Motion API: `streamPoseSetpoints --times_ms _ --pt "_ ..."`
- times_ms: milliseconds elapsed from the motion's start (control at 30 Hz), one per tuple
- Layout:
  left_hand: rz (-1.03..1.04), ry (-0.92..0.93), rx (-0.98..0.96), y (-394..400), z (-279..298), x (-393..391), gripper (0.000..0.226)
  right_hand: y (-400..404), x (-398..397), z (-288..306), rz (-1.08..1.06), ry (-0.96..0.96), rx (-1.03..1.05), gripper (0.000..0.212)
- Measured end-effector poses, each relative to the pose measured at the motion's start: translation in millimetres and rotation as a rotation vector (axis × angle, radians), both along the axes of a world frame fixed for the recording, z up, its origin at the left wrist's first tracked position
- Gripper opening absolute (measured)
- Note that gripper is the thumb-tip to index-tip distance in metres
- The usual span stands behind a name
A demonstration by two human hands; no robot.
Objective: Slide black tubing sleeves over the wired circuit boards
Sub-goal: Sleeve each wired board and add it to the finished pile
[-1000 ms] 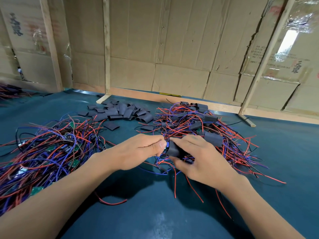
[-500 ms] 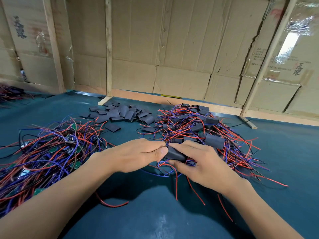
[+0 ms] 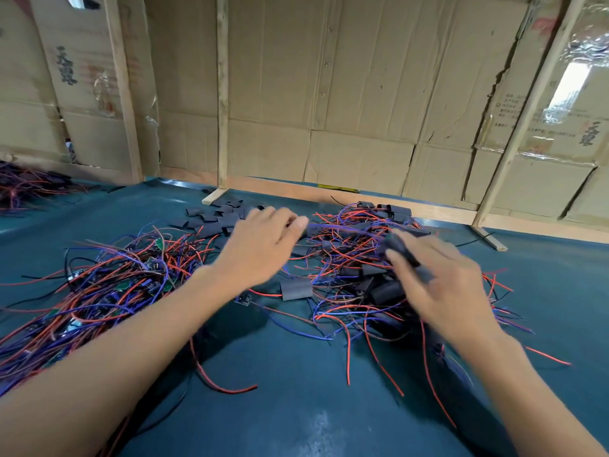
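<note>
The surface [image 3: 296, 407] is dark teal with a faint sheen. Matt black tubing sleeves [image 3: 216, 217] lie at upper centre; glossy red and blue plastic-coated wires [image 3: 108, 285] at left. Creased cardboard [image 3: 346, 94] and bare wooden battens [image 3: 222, 94] stand behind.

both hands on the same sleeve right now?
No: only the right hand holds a black tubing sleeve, while the left hand is apart from it, reaching over toward the pile of loose black sleeves.
</note>
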State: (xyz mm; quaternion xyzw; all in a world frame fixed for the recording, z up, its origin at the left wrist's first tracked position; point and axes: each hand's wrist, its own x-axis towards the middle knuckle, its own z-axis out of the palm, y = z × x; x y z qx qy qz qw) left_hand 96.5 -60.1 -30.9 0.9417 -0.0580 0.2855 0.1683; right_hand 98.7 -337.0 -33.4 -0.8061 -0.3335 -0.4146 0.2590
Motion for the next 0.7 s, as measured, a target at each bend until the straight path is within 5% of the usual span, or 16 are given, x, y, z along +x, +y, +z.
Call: streamPoseSetpoints --times_ms 100,233,333,500,600,700 --pt "0.313 0.348 0.189 47.5 4.3 34.4 0.042 -23.0 16.1 3.8 -0.252 0.019 0.106 0.031" --pt "0.405 0.726 0.373 91.6 -19.0 46.3 0.050 -29.7 36.8 -4.4 -0.435 0.258 -0.033 0.041" --pt "0.389 0.644 0.393 98.5 -21.6 50.7 0.044 -29.9 44.8 -0.9 -0.339 0.385 -0.141 0.045" --pt "0.464 0.596 0.491 97.0 -12.7 51.2 0.049 -37.2 58.8 45.2 -0.188 0.264 -0.020 0.029" --pt "0.410 0.491 0.385 90.7 2.1 43.6 0.054 -28.5 87.4 80.4 -0.179 0.236 -0.027 0.023" --pt "0.209 0.394 0.147 77.3 21.1 29.1 0.058 -12.3 105.8 89.1 -0.288 0.519 -0.346 0.025"
